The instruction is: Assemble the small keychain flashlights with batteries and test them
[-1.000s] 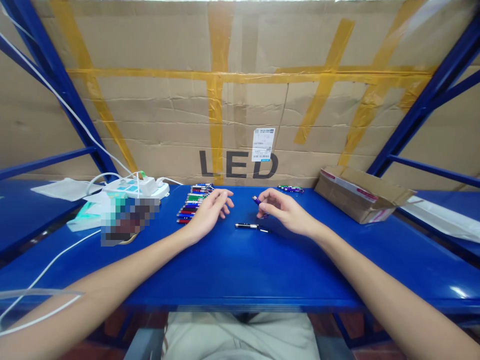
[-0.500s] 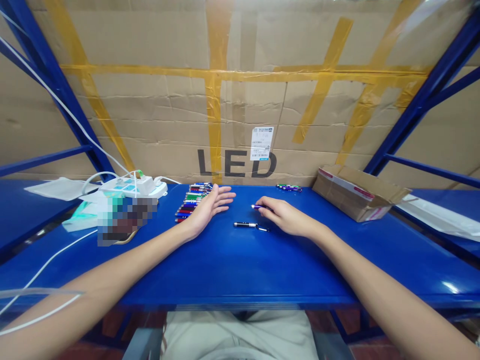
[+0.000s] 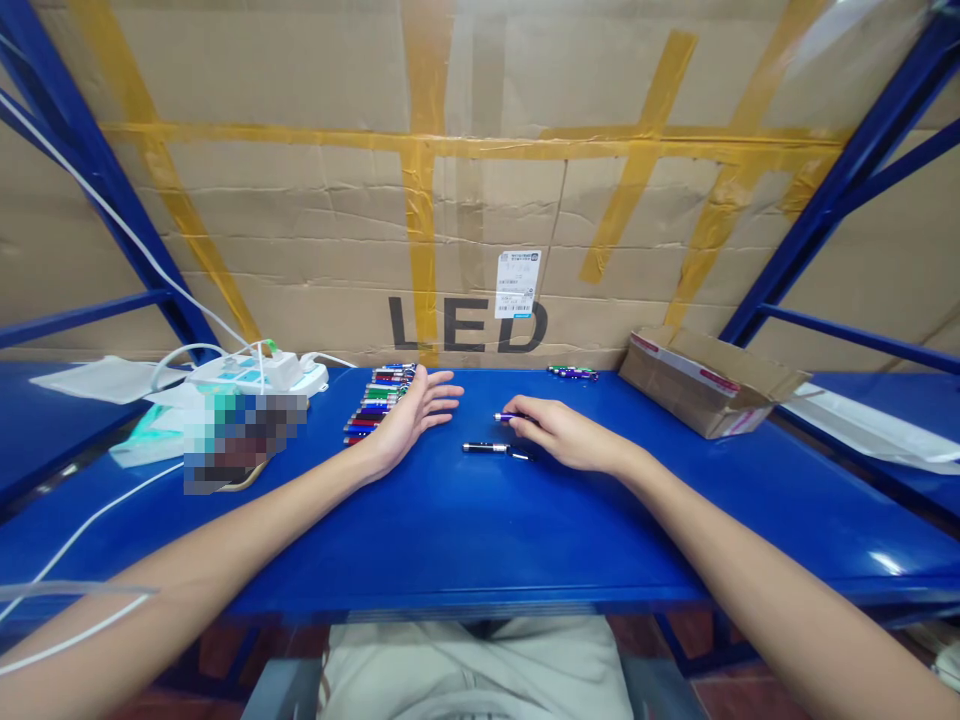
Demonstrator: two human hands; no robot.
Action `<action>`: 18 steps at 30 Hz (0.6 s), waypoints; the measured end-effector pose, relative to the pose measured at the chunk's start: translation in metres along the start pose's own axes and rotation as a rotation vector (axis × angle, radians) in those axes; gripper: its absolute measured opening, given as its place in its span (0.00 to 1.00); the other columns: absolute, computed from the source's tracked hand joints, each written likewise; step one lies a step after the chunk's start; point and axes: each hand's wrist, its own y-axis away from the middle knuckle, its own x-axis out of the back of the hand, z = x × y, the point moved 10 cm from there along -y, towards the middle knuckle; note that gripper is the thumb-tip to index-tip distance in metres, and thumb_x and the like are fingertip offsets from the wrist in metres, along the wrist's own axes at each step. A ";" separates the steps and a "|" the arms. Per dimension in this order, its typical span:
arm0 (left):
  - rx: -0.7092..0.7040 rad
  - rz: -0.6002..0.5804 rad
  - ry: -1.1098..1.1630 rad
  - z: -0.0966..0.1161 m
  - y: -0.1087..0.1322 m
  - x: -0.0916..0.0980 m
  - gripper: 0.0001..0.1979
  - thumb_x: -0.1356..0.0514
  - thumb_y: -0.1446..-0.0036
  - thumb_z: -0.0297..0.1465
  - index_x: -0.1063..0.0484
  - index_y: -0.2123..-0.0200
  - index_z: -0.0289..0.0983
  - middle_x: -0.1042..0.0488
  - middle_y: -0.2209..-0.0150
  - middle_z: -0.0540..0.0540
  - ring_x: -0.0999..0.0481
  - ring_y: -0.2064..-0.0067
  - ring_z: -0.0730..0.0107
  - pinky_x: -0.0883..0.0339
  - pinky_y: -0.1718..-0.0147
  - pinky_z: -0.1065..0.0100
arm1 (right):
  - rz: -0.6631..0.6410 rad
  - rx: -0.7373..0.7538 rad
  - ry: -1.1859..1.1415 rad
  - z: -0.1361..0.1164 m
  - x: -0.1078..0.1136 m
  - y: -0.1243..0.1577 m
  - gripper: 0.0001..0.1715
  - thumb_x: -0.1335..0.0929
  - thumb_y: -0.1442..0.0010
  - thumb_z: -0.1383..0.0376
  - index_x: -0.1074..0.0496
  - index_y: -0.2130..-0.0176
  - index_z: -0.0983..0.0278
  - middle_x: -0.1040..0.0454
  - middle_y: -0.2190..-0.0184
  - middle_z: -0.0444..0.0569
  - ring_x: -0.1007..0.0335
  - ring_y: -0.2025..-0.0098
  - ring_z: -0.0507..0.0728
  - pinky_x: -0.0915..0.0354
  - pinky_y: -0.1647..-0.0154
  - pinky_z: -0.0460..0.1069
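My left hand (image 3: 409, 420) rests on edge with its fingers stretched out and apart, holding nothing. It lies against the right side of a row of small keychain flashlights (image 3: 367, 414) in red, blue, green and black, and partly covers their clip ends. Between thumb and fingers, my right hand (image 3: 559, 430) grips a purple keychain flashlight (image 3: 504, 416), whose silver tip points left; its rear is hidden in the hand. A black keychain flashlight (image 3: 484, 448) with a clip lies on the blue table (image 3: 450, 540) just below that tip.
Several green and purple flashlights (image 3: 572, 373) lie at the back edge. An open cardboard box (image 3: 675, 385) stands at the right. A white power strip (image 3: 300, 376) with cables, a green-and-white packet (image 3: 142, 437) and a blurred phone-like object (image 3: 244, 450) occupy the left. A cardboard wall (image 3: 337, 220) closes off the back.
The whole view has shifted slightly, so everything appears a little farther left. Both hands keep nearly the same pose, the right still gripping the purple flashlight.
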 end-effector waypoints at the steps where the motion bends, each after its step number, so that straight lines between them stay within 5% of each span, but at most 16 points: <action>1: 0.004 -0.004 0.019 -0.001 0.000 0.000 0.40 0.52 0.29 0.63 0.32 0.32 0.39 0.25 0.34 0.34 0.26 0.33 0.49 0.32 0.34 0.51 | -0.001 0.001 -0.001 0.000 0.000 0.000 0.19 0.39 0.22 0.55 0.25 0.47 0.62 0.18 0.52 0.54 0.23 0.53 0.61 0.30 0.49 0.55; 18: 0.090 -0.112 0.166 -0.009 -0.001 -0.006 0.42 0.54 0.29 0.64 0.28 0.35 0.36 0.23 0.36 0.31 0.22 0.37 0.47 0.30 0.36 0.49 | 0.048 -0.009 -0.036 0.005 0.008 0.001 0.19 0.38 0.22 0.55 0.24 0.47 0.63 0.18 0.54 0.53 0.23 0.56 0.60 0.31 0.51 0.54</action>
